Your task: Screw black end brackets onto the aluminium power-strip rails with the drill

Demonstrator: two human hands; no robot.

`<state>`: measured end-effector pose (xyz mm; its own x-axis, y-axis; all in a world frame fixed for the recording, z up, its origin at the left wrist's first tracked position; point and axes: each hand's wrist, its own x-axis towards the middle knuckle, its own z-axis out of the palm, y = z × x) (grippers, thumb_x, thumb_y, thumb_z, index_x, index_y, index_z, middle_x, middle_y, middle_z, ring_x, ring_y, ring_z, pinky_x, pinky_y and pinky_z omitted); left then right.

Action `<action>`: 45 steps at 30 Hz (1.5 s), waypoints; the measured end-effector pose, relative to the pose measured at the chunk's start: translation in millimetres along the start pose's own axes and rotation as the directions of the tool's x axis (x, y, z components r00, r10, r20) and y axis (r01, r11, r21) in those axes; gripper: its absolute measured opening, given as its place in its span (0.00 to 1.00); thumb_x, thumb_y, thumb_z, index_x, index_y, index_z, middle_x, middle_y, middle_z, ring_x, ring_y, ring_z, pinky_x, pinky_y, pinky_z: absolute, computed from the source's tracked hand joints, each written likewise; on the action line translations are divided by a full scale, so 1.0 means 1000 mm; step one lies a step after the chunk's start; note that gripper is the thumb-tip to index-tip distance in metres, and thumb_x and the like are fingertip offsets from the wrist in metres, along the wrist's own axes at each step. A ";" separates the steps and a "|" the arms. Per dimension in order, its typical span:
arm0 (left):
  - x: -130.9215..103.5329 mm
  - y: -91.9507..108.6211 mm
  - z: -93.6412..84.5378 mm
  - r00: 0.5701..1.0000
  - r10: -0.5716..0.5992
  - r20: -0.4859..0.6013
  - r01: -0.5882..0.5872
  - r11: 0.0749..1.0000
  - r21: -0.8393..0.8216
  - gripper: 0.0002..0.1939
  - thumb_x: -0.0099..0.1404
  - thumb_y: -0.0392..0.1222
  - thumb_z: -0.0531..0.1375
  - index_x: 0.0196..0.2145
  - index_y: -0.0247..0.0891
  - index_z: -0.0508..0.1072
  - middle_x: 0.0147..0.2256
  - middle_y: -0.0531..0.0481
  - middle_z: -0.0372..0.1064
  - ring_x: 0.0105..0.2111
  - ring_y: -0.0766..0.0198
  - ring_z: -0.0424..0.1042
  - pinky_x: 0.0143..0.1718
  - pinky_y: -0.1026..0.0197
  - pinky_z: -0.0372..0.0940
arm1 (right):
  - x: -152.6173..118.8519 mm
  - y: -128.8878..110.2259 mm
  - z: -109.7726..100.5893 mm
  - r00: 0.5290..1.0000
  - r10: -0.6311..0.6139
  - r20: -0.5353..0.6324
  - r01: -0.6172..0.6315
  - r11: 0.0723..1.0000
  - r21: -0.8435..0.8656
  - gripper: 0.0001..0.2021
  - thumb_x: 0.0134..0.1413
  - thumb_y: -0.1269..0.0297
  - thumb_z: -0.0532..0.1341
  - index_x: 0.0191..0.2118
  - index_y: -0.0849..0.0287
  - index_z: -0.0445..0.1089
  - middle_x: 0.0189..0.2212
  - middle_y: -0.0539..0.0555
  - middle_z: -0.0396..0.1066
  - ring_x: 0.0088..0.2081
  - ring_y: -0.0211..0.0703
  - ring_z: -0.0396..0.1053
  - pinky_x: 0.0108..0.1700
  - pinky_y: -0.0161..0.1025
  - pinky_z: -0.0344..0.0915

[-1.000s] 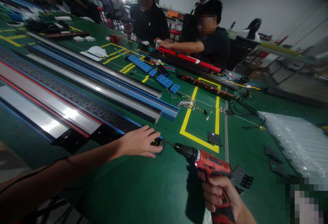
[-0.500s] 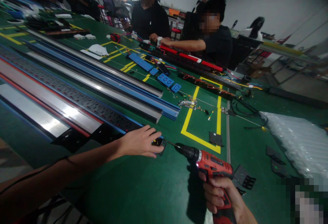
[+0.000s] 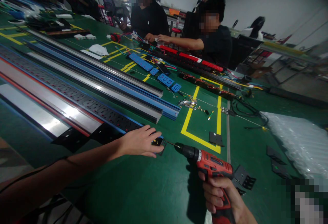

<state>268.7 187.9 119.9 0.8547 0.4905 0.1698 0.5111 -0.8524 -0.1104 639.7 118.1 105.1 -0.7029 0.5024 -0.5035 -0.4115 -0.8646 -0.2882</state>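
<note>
My right hand (image 3: 217, 193) is wrapped round the handle of a red and black power drill (image 3: 215, 164). The drill's long thin bit points left and reaches the end of a long black socket strip with blue edges (image 3: 102, 113). Over that same end lies my left hand (image 3: 142, 142), its fingers curled round the strip's end and a small black end plate (image 3: 161, 148). The spot where the bit meets the end piece is small and partly hidden by my fingers.
Metal and blue rails (image 3: 138, 95) lie behind the strip. Screws (image 3: 188, 103), blue socket blocks (image 3: 166, 79) and black brackets (image 3: 243, 178) are on the green table (image 3: 143, 189). Bubble wrap (image 3: 294, 138) lies at the right. Two people sit across, hands near wires.
My hands and the drill have barely moved. Across the table, the hands of the two people have shifted slightly to the left.
</note>
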 end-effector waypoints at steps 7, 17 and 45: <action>0.000 0.000 0.000 1.000 -0.004 0.027 0.004 1.000 -0.002 0.19 0.66 0.60 0.59 0.50 0.50 0.68 0.49 0.43 0.66 0.43 0.54 0.65 0.44 0.54 0.59 | 0.000 0.002 -0.002 1.000 -0.015 0.018 0.014 1.000 0.016 0.10 0.54 0.66 0.63 0.43 0.60 0.70 0.15 0.37 0.49 0.15 0.29 0.40 0.23 0.34 0.64; 0.000 0.000 -0.002 1.000 0.003 0.030 -0.004 1.000 0.025 0.18 0.67 0.59 0.58 0.50 0.50 0.67 0.49 0.42 0.66 0.43 0.53 0.66 0.43 0.53 0.59 | 0.001 0.000 -0.005 0.998 -0.008 0.062 0.006 1.000 0.030 0.07 0.56 0.66 0.62 0.39 0.62 0.70 0.15 0.38 0.49 0.16 0.29 0.41 0.24 0.35 0.65; 0.000 0.000 -0.002 0.999 0.001 0.054 -0.003 0.999 0.037 0.18 0.68 0.60 0.56 0.50 0.51 0.66 0.48 0.42 0.66 0.44 0.51 0.66 0.43 0.52 0.59 | 0.002 0.001 -0.008 0.996 -0.002 0.090 -0.005 0.997 0.080 0.08 0.56 0.69 0.60 0.41 0.65 0.72 0.16 0.39 0.51 0.16 0.29 0.46 0.26 0.38 0.69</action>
<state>268.6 187.1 121.8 0.8587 0.4989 0.1168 0.5118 -0.8465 -0.1468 642.8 118.2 97.6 -0.7517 0.5024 -0.4273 -0.4527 -0.8642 -0.2198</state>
